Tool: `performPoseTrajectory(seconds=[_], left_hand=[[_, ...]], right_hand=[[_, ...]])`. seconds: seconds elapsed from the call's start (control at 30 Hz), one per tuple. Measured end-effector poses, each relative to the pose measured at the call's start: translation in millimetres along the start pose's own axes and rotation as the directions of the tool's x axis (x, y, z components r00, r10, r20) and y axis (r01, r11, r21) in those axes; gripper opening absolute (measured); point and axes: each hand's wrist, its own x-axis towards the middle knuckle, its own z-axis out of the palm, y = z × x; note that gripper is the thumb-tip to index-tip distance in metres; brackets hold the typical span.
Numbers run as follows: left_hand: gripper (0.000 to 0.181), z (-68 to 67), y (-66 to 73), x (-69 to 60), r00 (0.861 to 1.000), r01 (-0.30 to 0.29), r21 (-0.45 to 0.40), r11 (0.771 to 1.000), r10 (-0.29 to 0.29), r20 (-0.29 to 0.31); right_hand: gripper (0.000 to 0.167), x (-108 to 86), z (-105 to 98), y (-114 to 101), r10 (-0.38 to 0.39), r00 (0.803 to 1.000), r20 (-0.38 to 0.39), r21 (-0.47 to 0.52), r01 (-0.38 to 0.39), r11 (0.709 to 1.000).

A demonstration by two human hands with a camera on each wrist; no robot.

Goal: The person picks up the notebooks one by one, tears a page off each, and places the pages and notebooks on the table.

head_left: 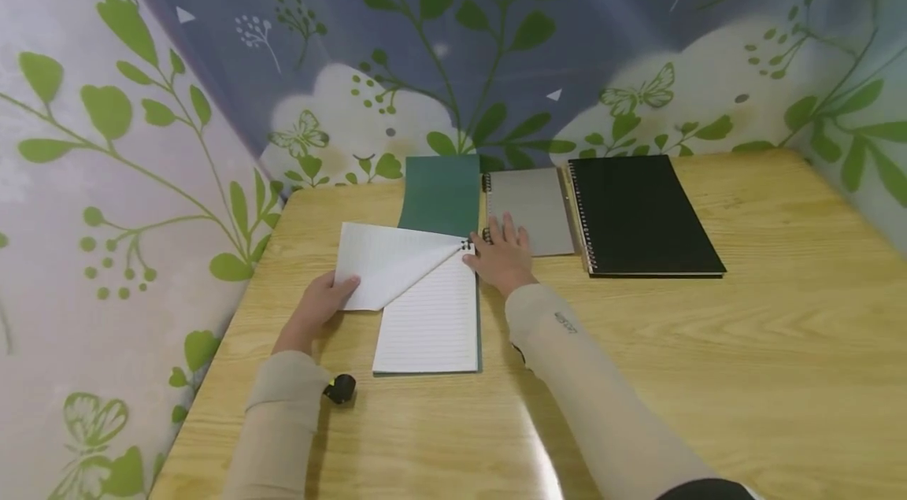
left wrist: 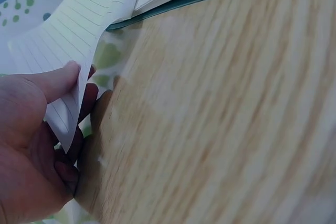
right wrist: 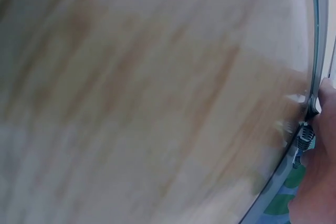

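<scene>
A notebook with lined white pages (head_left: 431, 335) lies with its green cover (head_left: 441, 191) folded back toward the wall. One lined page (head_left: 386, 264) is drawn slantwise to the left, creased from the black rings at the top. My left hand (head_left: 322, 303) pinches the free end of this page between thumb and fingers; in the left wrist view the page (left wrist: 79, 30) bends down through the grip. My right hand (head_left: 501, 254) rests, fingers spread, beside the rings and over the lower left corner of a grey spiral notebook (head_left: 531, 205). Only its edge shows in the right wrist view.
Right of the grey notebook lies a larger black spiral notebook (head_left: 645, 216). All rest on a wooden table (head_left: 765, 374) against a leaf-patterned wall covering (head_left: 397, 27). A small black object (head_left: 342, 388) shows at the left wrist.
</scene>
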Motion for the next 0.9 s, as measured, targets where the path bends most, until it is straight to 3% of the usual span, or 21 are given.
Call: performPoseTrajectory(seconds=[0.53, 0.73, 0.9], left_hand=[[0.062, -8.3, -0.4, -1.8, 0.999, -0.019, -0.038, 0.999, 0.020, 0.039], [0.062, -13.2, -2.7, -4.5, 0.999, 0.030, -0.061, 0.998, -0.027, 0.041], [0.062, -16.3, -3.7, -3.9, 0.999, 0.023, -0.050, 0.999, -0.021, 0.026]], right_hand=[[0.061, -0.5, -1, -3, 0.013, 1.000, 0.003, -0.016, -0.013, 1.000], [0.061, 0.6, 0, -3, 0.008, 1.000, 0.015, -0.012, -0.008, 1.000], [0.061, -0.1, 1, -4, 0.004, 1.000, 0.005, -0.004, -0.004, 1.000]])
